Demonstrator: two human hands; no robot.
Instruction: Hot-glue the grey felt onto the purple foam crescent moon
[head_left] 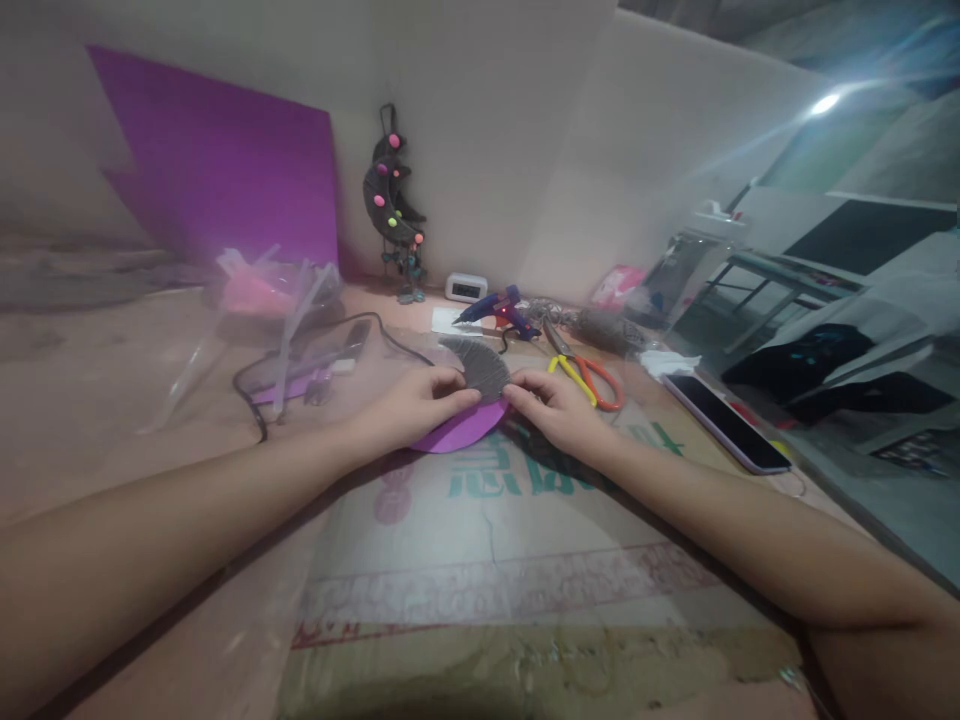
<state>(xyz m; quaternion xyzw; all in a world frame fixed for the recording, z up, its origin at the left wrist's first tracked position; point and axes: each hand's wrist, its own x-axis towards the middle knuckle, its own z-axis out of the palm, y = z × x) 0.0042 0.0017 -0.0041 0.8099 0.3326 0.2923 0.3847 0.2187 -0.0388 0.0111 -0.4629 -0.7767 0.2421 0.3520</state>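
Pinched by left hand (420,405) at left edge and right hand (555,408) at right end: grey ribbed crescent (478,366), over purple foam piece (459,430), mid-bench (90,400), left of scissors (590,379).

- Cardboard sheet (525,560), near centre: large green printed characters (517,478), partly covered by the right hand (559,410); not legible.
- Same sheet, nearer edge: faded red printed band (510,590); unreadable.
- Small clock (466,288), far centre: display digits too blurred to read.
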